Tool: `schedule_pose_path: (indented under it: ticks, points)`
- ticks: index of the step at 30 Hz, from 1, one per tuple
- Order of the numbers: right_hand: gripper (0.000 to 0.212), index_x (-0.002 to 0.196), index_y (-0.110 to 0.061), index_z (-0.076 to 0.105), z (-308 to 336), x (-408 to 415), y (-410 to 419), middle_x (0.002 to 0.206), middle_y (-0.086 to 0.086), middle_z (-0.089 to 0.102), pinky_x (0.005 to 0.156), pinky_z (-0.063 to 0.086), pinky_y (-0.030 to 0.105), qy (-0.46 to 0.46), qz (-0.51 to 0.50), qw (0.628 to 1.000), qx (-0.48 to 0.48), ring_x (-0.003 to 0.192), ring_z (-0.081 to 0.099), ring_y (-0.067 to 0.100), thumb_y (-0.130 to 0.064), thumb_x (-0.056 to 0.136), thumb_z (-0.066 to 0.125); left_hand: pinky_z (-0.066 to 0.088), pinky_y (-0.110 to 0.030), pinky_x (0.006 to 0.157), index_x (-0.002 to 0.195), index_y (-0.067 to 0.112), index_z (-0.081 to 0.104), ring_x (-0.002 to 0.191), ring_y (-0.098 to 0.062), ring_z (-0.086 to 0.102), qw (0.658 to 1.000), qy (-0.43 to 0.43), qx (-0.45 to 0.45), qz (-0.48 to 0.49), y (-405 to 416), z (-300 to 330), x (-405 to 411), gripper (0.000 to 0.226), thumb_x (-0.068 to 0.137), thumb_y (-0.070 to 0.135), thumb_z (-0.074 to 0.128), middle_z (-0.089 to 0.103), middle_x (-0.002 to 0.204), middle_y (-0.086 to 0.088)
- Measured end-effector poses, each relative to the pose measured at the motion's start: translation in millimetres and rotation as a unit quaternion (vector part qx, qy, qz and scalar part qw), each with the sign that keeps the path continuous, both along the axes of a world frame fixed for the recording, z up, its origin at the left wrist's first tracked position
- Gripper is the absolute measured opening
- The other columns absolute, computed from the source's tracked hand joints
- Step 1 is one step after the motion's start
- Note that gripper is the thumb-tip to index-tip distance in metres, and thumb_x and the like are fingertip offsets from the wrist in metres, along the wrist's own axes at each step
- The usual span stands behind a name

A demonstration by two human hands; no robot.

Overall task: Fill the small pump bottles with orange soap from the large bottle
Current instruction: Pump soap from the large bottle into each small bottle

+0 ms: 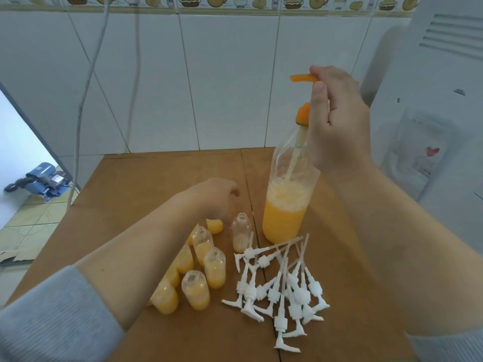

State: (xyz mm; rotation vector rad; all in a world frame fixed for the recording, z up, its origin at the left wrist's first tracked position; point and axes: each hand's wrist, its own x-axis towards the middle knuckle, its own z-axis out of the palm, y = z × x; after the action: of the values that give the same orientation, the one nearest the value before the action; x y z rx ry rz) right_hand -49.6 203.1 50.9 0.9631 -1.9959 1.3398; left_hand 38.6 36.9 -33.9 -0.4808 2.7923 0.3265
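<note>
Head view: the right hand's (337, 118) thumb and fingers pinch the orange pump head (303, 78), lifted clear of the large bottle (287, 205), spout pointing toward nine o'clock, its stem and tube running straight down into the neck. The large bottle stands upright, about half full of orange soap, at the table's (146, 178) two o'clock. The left hand (214, 197) curls loosely over a nearly empty small bottle (241, 232); whether it grips it I cannot tell. More small bottles (201, 273) stand at seven o'clock, and white pumps (282, 286) lie heaped at five o'clock.
</note>
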Motion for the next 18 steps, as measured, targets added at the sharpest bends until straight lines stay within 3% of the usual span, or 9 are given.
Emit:
schedule_pose_path:
  ticks: [4, 9, 12, 15, 18]
  points:
    - [0.036, 0.128, -0.009, 0.054, -0.4, -3.5, 0.8, 0.126, -0.003, 0.053, 0.117, 0.017, 0.043, 0.008, -0.006, 1.0, 0.015, 0.119, 0.038, 0.0, -0.022, 0.101, 0.033, 0.028, -0.043, 0.104, 0.134, 0.031, 0.044, 0.128, -0.024, 0.036, 0.992, -0.037, -0.082, -0.089, 19.5, -6.5, -3.8, 0.071, 0.072, 0.037, 0.078, 0.044, 0.136, 0.002]
    - [0.036, 0.128, -0.01, 0.054, -0.3, -4.1, 1.3, 0.127, -0.001, 0.054, 0.116, 0.017, 0.044, 0.006, -0.009, 1.0, 0.019, 0.117, 0.036, -0.004, -0.022, 0.101, 0.033, 0.047, -0.033, 0.095, 0.135, 0.021, 0.047, 0.119, -0.022, 0.05, 0.996, -0.053, -0.019, -0.07, 29.8, -23.3, -8.1, 0.065, 0.077, 0.016, 0.077, 0.049, 0.134, -0.001]
    - [0.036, 0.127, -0.01, 0.054, -0.7, -4.3, 2.0, 0.127, -0.001, 0.055, 0.118, 0.011, 0.038, 0.008, -0.011, 1.0, 0.019, 0.119, 0.038, -0.003, -0.022, 0.101, 0.033, 0.048, -0.03, 0.092, 0.133, 0.019, 0.05, 0.114, -0.021, 0.054, 0.998, -0.027, -0.025, -0.059, 30.5, -23.6, -6.5, 0.056, 0.081, 0.018, 0.073, 0.053, 0.13, -0.003]
    - [0.036, 0.127, -0.011, 0.054, -1.1, -4.8, 1.8, 0.127, -0.001, 0.055, 0.118, 0.007, 0.033, 0.015, -0.013, 0.999, 0.025, 0.122, 0.04, 0.003, -0.022, 0.101, 0.033, 0.049, -0.028, 0.089, 0.129, 0.019, 0.053, 0.107, -0.018, 0.056, 0.999, 0.038, 0.017, -0.012, 21.6, -10.7, 1.4, 0.052, 0.081, 0.025, 0.073, 0.056, 0.122, 0.0]
    - [0.036, 0.127, -0.011, 0.054, -0.5, -5.3, 1.3, 0.126, 0.0, 0.055, 0.118, 0.007, 0.033, 0.021, -0.014, 0.999, 0.032, 0.123, 0.04, 0.005, -0.022, 0.101, 0.032, 0.054, -0.027, 0.08, 0.118, 0.025, 0.058, 0.091, -0.01, 0.059, 0.97, 0.201, 0.105, 0.083, 7.8, 9.7, 16.8, 0.047, 0.075, 0.032, 0.075, 0.061, 0.107, 0.005]
